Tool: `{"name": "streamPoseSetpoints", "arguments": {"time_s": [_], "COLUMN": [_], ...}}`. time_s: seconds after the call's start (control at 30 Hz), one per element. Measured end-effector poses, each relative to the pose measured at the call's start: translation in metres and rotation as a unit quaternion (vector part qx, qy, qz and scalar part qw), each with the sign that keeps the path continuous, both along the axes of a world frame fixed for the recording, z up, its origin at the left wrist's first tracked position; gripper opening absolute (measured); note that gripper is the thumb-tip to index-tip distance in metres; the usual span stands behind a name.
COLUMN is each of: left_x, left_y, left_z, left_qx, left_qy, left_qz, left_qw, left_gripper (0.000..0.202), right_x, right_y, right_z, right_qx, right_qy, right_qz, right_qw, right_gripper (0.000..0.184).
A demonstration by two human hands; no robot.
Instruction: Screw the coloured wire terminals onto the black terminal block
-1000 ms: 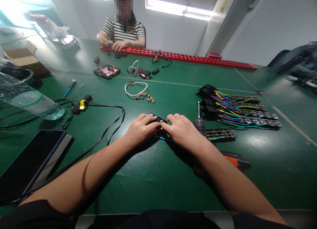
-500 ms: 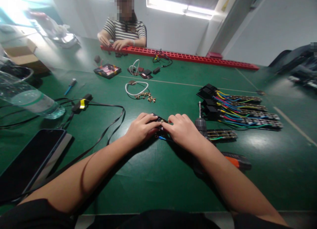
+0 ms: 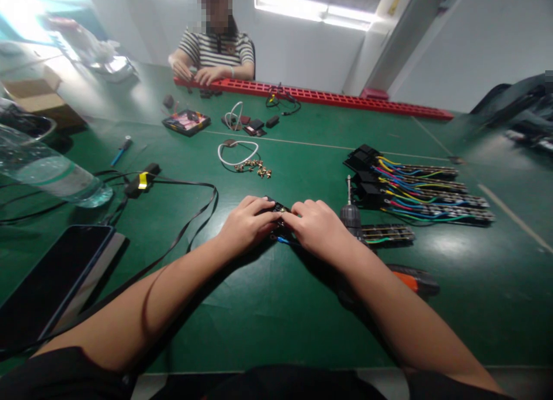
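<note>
At the middle of the table my left hand (image 3: 247,224) and my right hand (image 3: 318,230) meet over a small black terminal block (image 3: 281,208). Fingers of both hands curl round it, covering most of it. My right fingertips touch its top near some brass-coloured parts. Below the hands a blue-sleeved ring terminal (image 3: 283,239) sticks out, apparently on a wire. Beyond the hands lie several loose brass screws (image 3: 260,169) beside a white cable loop (image 3: 237,152). A power drill (image 3: 351,217) lies by my right wrist, its orange-and-black end (image 3: 412,280) showing past the forearm.
At right lie several wired terminal strips (image 3: 436,201) with black housings, and a shorter strip (image 3: 389,234). A phone (image 3: 56,279), water bottle (image 3: 64,178) and black cable (image 3: 190,184) occupy the left. Across the table a person (image 3: 216,57) handles something by a long red slotted rail (image 3: 311,97).
Both hands stay on the terminal block with barely any visible movement. The view has shifted very slightly. The person opposite has moved their hands a little.
</note>
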State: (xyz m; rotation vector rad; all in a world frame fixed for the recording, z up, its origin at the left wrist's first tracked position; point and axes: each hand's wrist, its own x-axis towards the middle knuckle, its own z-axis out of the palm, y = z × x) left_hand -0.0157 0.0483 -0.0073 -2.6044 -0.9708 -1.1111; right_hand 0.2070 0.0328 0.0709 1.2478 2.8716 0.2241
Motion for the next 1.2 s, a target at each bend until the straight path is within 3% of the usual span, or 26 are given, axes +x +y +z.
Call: {"name": "streamPoseSetpoints", "arguments": {"time_s": [0.67,1.2], "left_x": [-0.0009,-0.0012], "left_y": [0.0017,0.0024], "left_z": [-0.0018,0.0008], "left_qx": [-0.002,-0.002], "left_qy": [-0.005,0.011], "left_qz": [-0.002,-0.003], "left_qw": [1.0,1.0], "left_gripper": [0.02,0.019], "right_x": [-0.0011,0.0006], "right_y": [0.0017,0.0027], "right_z": [0.0024,0.0051], "right_qx": [-0.029,-0.067], "right_qy": [-0.026,0.01], "right_qz": [-0.018,-0.017], "right_qw": [0.999,0.998], "right_gripper": [0.027,0.029]}}
